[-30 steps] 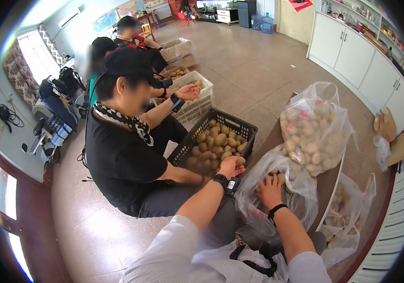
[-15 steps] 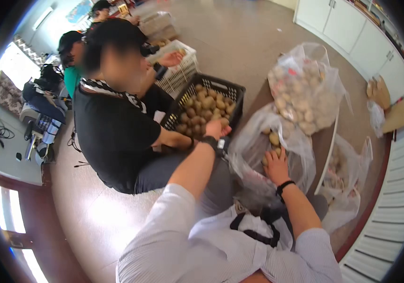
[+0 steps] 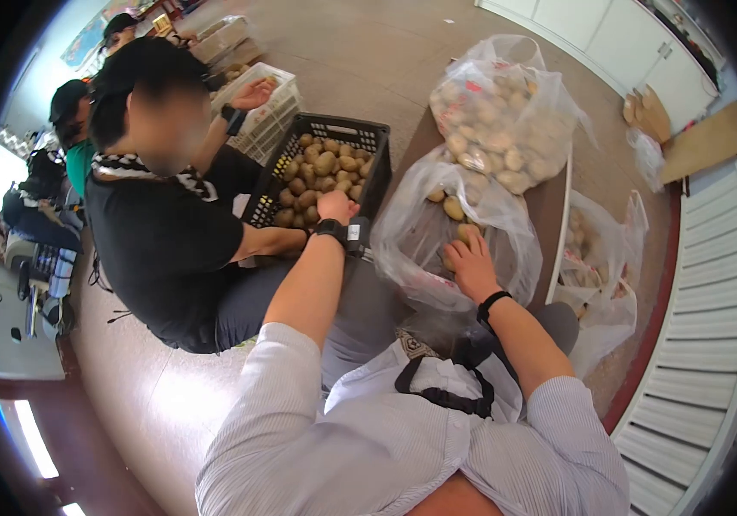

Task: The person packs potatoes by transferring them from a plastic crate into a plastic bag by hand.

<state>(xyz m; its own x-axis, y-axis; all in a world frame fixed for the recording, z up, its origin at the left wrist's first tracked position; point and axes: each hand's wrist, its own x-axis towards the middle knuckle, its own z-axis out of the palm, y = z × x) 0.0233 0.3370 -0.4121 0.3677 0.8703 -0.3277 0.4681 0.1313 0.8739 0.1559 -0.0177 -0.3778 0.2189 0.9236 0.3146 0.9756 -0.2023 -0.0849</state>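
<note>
My left hand (image 3: 337, 205), with a dark band at the wrist, is over the near right corner of a black plastic crate (image 3: 375, 129). Its fingers are curled, and what they hold, if anything, is hidden. Brown, egg-shaped kiwifruit (image 3: 325, 163) fill the crate. My right hand (image 3: 472, 265) reaches into an open clear plastic bag (image 3: 515, 271), fingers bent around a kiwifruit (image 3: 465, 232). Several more kiwifruit lie deeper in this bag, partly behind its film.
A full clear bag (image 3: 506, 112) stands behind the open one on a brown bench (image 3: 549, 245). More bags (image 3: 596, 258) sit on the floor to the right. On my left sits a co-worker in black (image 3: 158, 249), near a white crate (image 3: 270, 116).
The view has shifted, so everything appears further left. My left hand has turned its fingers down over the crate; the kiwifruit seen at its fingers earlier is hidden. My right hand stays in the bag.
</note>
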